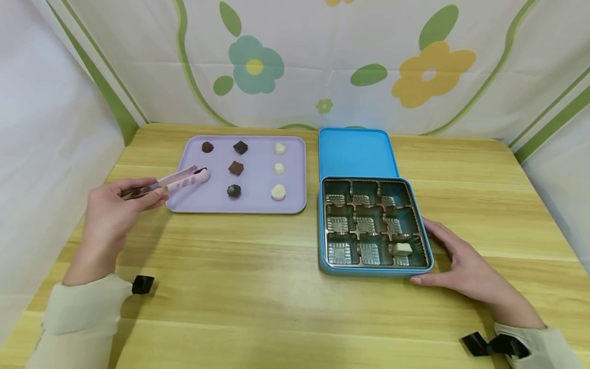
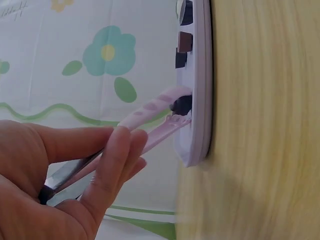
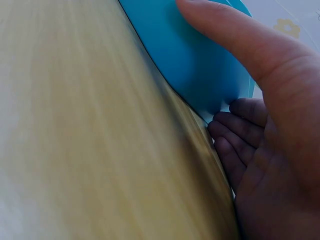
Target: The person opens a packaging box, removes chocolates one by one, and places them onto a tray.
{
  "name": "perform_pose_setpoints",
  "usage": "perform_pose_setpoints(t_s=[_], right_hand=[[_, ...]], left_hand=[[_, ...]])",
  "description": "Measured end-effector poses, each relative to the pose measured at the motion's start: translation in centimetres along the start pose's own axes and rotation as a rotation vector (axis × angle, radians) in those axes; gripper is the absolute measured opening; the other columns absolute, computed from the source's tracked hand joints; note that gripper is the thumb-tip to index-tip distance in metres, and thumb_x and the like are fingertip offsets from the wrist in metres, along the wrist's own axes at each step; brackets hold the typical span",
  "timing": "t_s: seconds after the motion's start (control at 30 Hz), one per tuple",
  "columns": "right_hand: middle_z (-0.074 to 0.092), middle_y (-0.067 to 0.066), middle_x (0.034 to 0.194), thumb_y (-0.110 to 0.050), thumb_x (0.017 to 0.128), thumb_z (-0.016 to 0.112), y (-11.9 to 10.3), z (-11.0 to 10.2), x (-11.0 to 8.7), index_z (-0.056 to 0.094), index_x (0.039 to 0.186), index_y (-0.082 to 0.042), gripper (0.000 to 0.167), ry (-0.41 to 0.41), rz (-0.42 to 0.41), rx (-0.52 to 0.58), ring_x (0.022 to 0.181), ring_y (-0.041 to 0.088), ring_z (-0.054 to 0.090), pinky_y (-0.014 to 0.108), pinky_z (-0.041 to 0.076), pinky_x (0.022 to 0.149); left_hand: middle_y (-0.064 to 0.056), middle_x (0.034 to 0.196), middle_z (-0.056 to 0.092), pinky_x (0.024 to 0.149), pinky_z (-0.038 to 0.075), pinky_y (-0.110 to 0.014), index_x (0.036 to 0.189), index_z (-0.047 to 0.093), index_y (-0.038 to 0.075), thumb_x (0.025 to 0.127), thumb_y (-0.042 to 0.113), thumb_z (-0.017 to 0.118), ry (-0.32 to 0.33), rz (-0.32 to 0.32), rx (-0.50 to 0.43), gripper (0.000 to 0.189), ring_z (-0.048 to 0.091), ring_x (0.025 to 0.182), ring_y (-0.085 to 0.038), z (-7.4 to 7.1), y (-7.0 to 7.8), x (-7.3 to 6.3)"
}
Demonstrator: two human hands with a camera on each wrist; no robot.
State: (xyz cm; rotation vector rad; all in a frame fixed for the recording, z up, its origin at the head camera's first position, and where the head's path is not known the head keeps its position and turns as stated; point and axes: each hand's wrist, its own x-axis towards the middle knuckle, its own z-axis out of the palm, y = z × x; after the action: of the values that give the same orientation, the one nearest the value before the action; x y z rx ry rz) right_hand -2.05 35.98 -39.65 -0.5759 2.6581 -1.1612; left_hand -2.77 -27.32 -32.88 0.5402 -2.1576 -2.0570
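Observation:
My left hand [image 1: 110, 207] holds a pair of pink tongs [image 1: 177, 179] between thumb and fingers. Their tips are around a dark chocolate [image 2: 183, 105] at the left of the lilac tray [image 1: 258, 206]. More chocolates stand on the tray in loose columns: a dark square [image 1: 240, 147], a brown square [image 1: 236, 168], a round dark one [image 1: 234, 191] and white ones [image 1: 278, 192]. At the right, my right hand [image 1: 465, 269] grips the near right corner of a blue tin [image 1: 324, 265], thumb on its front, fingers along its side. A white chocolate [image 1: 402, 249] lies in the tin's near right compartment.
The tin's blue lid [image 1: 357, 152] lies open behind it, close to the tray's right edge. A brown divided insert [image 1: 359, 205] fills the tin. The wooden table [image 1: 239, 287] ends at a flowered cloth [image 1: 304, 66] at the back.

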Motion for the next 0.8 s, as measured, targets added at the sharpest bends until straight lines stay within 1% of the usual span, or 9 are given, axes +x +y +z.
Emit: perform_pose_setpoints(t_s=[0.13, 0.27, 0.4, 0.47, 0.5, 0.63, 0.67, 0.73, 0.8], right_hand=[[0.043, -0.007, 0.166, -0.016, 0.071, 0.103, 0.1, 0.1, 0.0, 0.032, 0.169, -0.034, 0.122, 0.005, -0.001, -0.004, 0.143, -0.019, 0.031, -0.004, 0.022, 0.109], [0.042, -0.013, 0.165, -0.016, 0.071, 0.103, 0.1, 0.0, -0.1, 0.033, 0.169, -0.034, 0.123, 0.008, -0.003, -0.003, 0.143, -0.019, 0.031, -0.004, 0.022, 0.109], [0.041, -0.020, 0.164, -0.015, 0.070, 0.103, 0.1, 0.0, 0.0, 0.033, 0.169, -0.033, 0.123, 0.011, -0.007, 0.001, 0.143, -0.018, 0.031, -0.004, 0.022, 0.110], [0.041, -0.019, 0.164, -0.015, 0.070, 0.103, 0.1, 0.0, 0.0, 0.034, 0.169, -0.033, 0.122, 0.012, -0.009, 0.005, 0.143, -0.018, 0.032, -0.004, 0.023, 0.110], [0.042, -0.016, 0.165, -0.014, 0.070, 0.103, 0.0, 0.0, 0.0, 0.034, 0.169, -0.033, 0.122, 0.012, -0.010, 0.005, 0.143, -0.018, 0.032, -0.004, 0.023, 0.110], [0.043, 0.000, 0.168, -0.015, 0.070, 0.103, -0.1, 0.0, 0.0, 0.033, 0.169, -0.033, 0.123, 0.008, -0.003, 0.002, 0.143, -0.019, 0.031, -0.004, 0.022, 0.110], [0.043, 0.002, 0.168, -0.016, 0.070, 0.103, -0.1, 0.0, 0.0, 0.033, 0.169, -0.033, 0.123, 0.008, -0.002, 0.001, 0.143, -0.019, 0.031, -0.004, 0.022, 0.110], [0.043, -0.001, 0.168, -0.016, 0.070, 0.103, -0.1, 0.0, 0.0, 0.033, 0.169, -0.033, 0.123, 0.009, -0.001, 0.003, 0.143, -0.019, 0.031, -0.004, 0.022, 0.110], [0.042, -0.011, 0.166, -0.015, 0.070, 0.103, -0.1, 0.1, 0.0, 0.034, 0.169, -0.033, 0.122, 0.012, -0.002, 0.006, 0.143, -0.019, 0.031, -0.004, 0.023, 0.110]], left_hand=[[0.006, 0.086, 0.079, 0.071, 0.065, -0.020, 0.098, 0.082, 0.016, 0.092, -0.008, 0.079, 0.021, -0.006, -0.043, 0.025, 0.079, 0.071, -0.006, 0.3, -0.4, 0.2], [0.006, 0.087, 0.080, 0.073, 0.065, -0.019, 0.098, 0.081, 0.015, 0.094, -0.010, 0.076, 0.037, -0.009, -0.094, 0.025, 0.080, 0.072, -0.008, 0.5, -0.7, 0.4], [0.001, 0.091, 0.081, 0.077, 0.065, -0.022, 0.100, 0.082, 0.009, 0.093, -0.011, 0.076, 0.028, -0.034, -0.223, 0.022, 0.082, 0.077, -0.012, 0.7, -0.9, 0.6], [-0.002, 0.094, 0.081, 0.079, 0.066, -0.023, 0.103, 0.083, 0.007, 0.092, -0.010, 0.079, 0.015, -0.058, -0.273, 0.021, 0.083, 0.079, -0.015, 0.8, -1.1, 0.8], [-0.003, 0.095, 0.081, 0.080, 0.066, -0.024, 0.105, 0.082, 0.006, 0.091, -0.010, 0.080, 0.010, -0.068, -0.293, 0.021, 0.083, 0.080, -0.015, 0.8, -1.2, 0.8], [-0.005, 0.099, 0.080, 0.082, 0.066, -0.024, 0.108, 0.081, 0.004, 0.090, -0.007, 0.082, 0.007, -0.095, -0.332, 0.021, 0.083, 0.082, -0.017, 0.6, -1.7, 1.2], [-0.006, 0.099, 0.079, 0.083, 0.066, -0.025, 0.109, 0.080, 0.003, 0.091, -0.007, 0.081, 0.007, -0.103, -0.354, 0.021, 0.083, 0.083, -0.017, 0.5, -1.8, 1.3], [-0.006, 0.101, 0.078, 0.085, 0.066, -0.025, 0.109, 0.080, 0.002, 0.092, -0.007, 0.080, 0.011, -0.122, -0.391, 0.019, 0.083, 0.085, -0.017, 0.2, -2.0, 1.4], [-0.008, 0.102, 0.078, 0.088, 0.065, -0.025, 0.109, 0.080, 0.001, 0.093, -0.008, 0.078, 0.009, -0.147, -0.434, 0.018, 0.084, 0.088, -0.018, -0.1, -2.2, 1.5]])
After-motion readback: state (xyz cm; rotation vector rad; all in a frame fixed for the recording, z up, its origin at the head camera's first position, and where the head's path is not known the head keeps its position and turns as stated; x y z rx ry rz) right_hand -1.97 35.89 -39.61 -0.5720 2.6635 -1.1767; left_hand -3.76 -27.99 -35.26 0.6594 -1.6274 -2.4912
